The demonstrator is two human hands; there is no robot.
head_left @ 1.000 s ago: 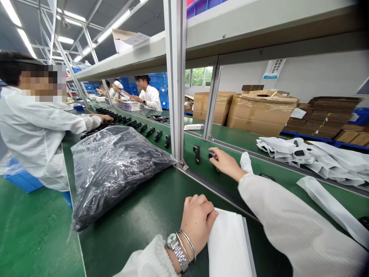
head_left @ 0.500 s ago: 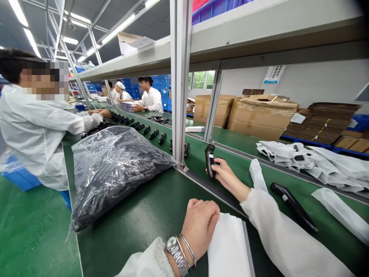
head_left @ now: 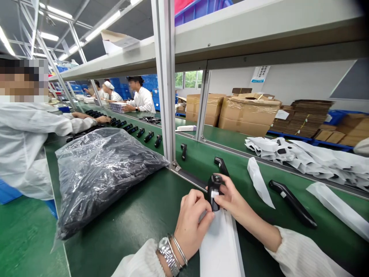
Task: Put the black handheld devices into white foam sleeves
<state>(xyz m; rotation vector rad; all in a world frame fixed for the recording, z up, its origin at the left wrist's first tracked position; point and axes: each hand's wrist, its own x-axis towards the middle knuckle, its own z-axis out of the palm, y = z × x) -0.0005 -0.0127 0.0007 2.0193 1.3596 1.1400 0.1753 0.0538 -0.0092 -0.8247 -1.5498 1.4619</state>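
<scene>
Right hand [head_left: 232, 198] grasps a black handle [head_left: 213, 187] between thumb and fingers, lower centre of frame, at the top end of the white bags [head_left: 217, 246]. Left hand [head_left: 191, 223] has curled fingers at that end; whether they pinch a bag cannot be told. Step in hand, as judged: presenting handle to bag. Next move calls for an opened bag mouth.
</scene>
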